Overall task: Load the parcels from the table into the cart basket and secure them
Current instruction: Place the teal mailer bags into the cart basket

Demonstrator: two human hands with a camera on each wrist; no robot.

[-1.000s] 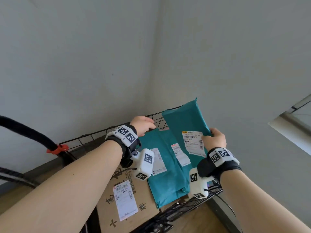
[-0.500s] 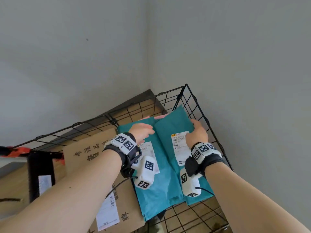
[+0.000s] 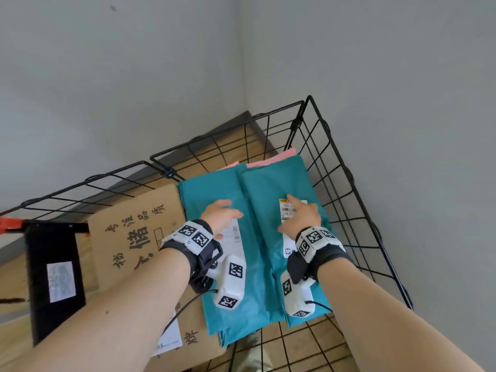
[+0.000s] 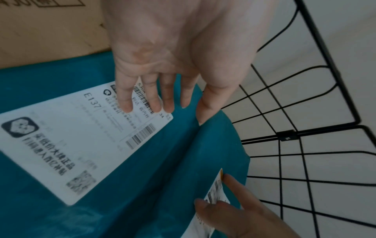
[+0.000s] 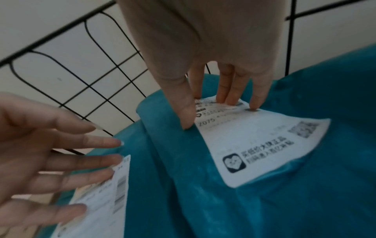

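I saw one wire cart basket (image 3: pixel 346 167) holding one cardboard box (image 3: pixel 134 226) printed with Chinese characters and at least two teal mailer parcels (image 3: pixel 257 264), long axes running away from me. Their labels read "E137" (image 4: pixel 92 103) and, blurrily, perhaps "Z075" (image 5: pixel 207 124). My left hand (image 3: pixel 218 216) and right hand (image 3: pixel 302 217) lay flat on them, each grip slack, fingers straight.
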